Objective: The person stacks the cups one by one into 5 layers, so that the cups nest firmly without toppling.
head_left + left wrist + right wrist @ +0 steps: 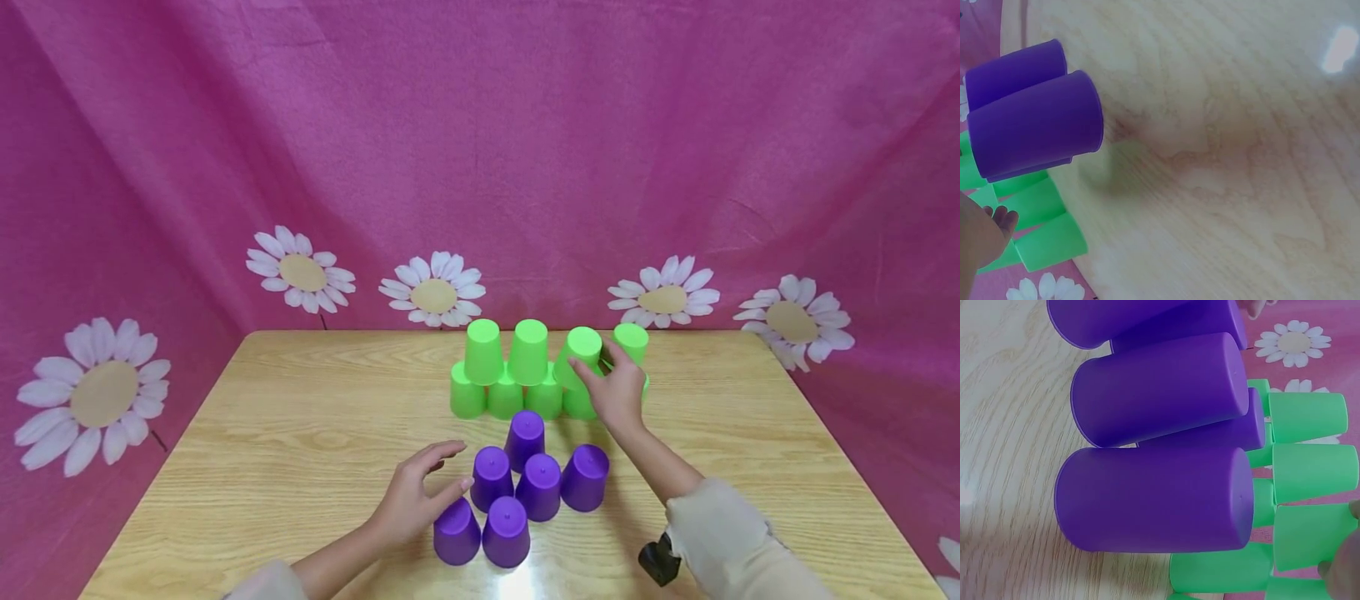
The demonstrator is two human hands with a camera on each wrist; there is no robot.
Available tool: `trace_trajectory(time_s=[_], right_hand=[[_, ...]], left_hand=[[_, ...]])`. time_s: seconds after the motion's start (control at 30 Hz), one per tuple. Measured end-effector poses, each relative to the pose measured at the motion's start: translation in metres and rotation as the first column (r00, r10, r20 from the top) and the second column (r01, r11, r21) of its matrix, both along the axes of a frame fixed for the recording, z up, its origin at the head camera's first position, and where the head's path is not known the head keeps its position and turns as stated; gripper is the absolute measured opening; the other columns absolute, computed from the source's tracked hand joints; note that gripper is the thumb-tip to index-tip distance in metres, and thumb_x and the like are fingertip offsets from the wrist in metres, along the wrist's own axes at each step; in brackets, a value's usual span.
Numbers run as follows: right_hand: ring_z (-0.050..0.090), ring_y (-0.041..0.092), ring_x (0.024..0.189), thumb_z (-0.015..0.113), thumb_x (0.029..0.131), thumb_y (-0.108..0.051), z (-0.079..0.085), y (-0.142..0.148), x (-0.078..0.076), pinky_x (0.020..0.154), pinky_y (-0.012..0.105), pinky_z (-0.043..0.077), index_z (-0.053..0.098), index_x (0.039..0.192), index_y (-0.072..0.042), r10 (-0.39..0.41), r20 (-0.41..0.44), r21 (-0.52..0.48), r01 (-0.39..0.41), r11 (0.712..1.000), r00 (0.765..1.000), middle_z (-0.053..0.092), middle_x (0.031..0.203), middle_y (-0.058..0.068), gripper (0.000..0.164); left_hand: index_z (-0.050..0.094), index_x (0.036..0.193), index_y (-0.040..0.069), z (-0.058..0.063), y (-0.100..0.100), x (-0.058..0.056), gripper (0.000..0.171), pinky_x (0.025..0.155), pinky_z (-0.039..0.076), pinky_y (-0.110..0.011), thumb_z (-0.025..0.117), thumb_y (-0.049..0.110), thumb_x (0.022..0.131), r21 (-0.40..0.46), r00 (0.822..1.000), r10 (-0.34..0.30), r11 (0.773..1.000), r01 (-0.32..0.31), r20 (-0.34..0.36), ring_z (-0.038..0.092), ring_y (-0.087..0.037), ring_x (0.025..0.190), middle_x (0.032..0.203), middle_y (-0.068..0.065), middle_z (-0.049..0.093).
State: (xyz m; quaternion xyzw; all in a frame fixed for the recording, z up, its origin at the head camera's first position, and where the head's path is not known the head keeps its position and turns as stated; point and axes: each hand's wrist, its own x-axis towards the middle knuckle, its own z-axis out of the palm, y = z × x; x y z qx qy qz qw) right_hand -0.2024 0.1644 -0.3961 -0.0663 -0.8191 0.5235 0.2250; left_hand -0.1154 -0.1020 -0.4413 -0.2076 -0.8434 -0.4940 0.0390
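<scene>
My right hand [621,387] grips an upside-down green cup [579,354] between thumb and fingers, at the upper row of a green cup stack. In the right wrist view that held cup [1307,534] tilts slightly above the lower row. Two more upper green cups [483,350] stand to its left, and another green cup [632,340] is at its right, partly hidden by the hand. My left hand [411,500] hovers beside several upside-down purple cups [492,477], its fingers loosely bent and holding nothing. Whether its thumb touches a purple cup, I cannot tell.
The lower green row [468,392] stands on the wooden table [315,417] near its back edge. Purple cups [506,533] stand in front of it, between my forearms. A small black object [660,558] sits by the right sleeve. A pink flowered cloth [480,150] hangs behind.
</scene>
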Motion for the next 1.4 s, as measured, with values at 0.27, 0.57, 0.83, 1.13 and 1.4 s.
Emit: trace_trajectory(time_s=[0.27, 0.57, 0.83, 1.13, 1.4], right_hand=[[0.059, 0.039, 0.107, 0.073, 0.076, -0.004, -0.004, -0.005, -0.006, 0.092, 0.042, 0.051, 0.057, 0.116, 0.01, -0.018, -0.021, 0.073, 0.02, 0.997, 1.0, 0.061, 0.114, 0.029, 0.045], [0.061, 0.038, 0.101, 0.073, 0.075, -0.005, -0.001, -0.008, -0.008, 0.088, 0.043, 0.052, 0.057, 0.114, 0.009, -0.066, -0.049, 0.124, 0.072, 0.99, 0.997, 0.063, 0.11, 0.028, 0.044], [0.06, 0.039, 0.105, 0.071, 0.077, -0.003, 0.001, -0.009, -0.011, 0.09, 0.043, 0.052, 0.053, 0.121, 0.01, -0.08, -0.04, 0.129, 0.085, 0.988, 0.996, 0.06, 0.115, 0.029, 0.05], [0.055, 0.042, 0.112, 0.069, 0.077, 0.001, 0.003, -0.011, -0.007, 0.092, 0.046, 0.051, 0.047, 0.126, 0.012, -0.049, -0.052, 0.119, 0.055, 0.991, 0.997, 0.055, 0.122, 0.031, 0.054], [0.054, 0.042, 0.111, 0.07, 0.076, 0.003, 0.001, -0.009, 0.004, 0.089, 0.047, 0.052, 0.048, 0.125, 0.013, -0.017, -0.124, 0.161, 0.037, 0.986, 0.992, 0.054, 0.123, 0.03, 0.054]], left_hand=[[0.059, 0.117, 0.0, -0.004, -0.002, 0.007, 0.04, 0.089, 0.052, -0.04, 0.07, 0.017, 0.082, -0.026, 1.0, -0.025, 0.999, 0.025, 0.0, 0.06, -0.029, 0.104, 0.117, -0.013, 0.063], [0.059, 0.116, -0.001, -0.01, -0.002, 0.01, 0.04, 0.088, 0.053, -0.04, 0.069, 0.019, 0.083, -0.026, 0.997, -0.076, 0.997, 0.076, -0.004, 0.06, -0.031, 0.104, 0.115, -0.014, 0.064], [0.059, 0.115, -0.002, -0.01, -0.002, 0.013, 0.04, 0.086, 0.053, -0.041, 0.068, 0.021, 0.084, -0.023, 0.994, -0.108, 0.994, 0.107, -0.003, 0.06, -0.031, 0.102, 0.113, -0.016, 0.064], [0.058, 0.117, -0.003, -0.013, -0.003, 0.013, 0.043, 0.088, 0.053, -0.042, 0.069, 0.021, 0.083, -0.028, 0.994, -0.107, 0.994, 0.108, 0.028, 0.059, -0.032, 0.105, 0.115, -0.017, 0.063], [0.057, 0.118, -0.003, -0.018, -0.006, 0.014, 0.047, 0.088, 0.053, -0.042, 0.071, 0.02, 0.081, -0.025, 0.994, -0.112, 0.993, 0.112, 0.007, 0.059, -0.033, 0.104, 0.115, -0.019, 0.062]])
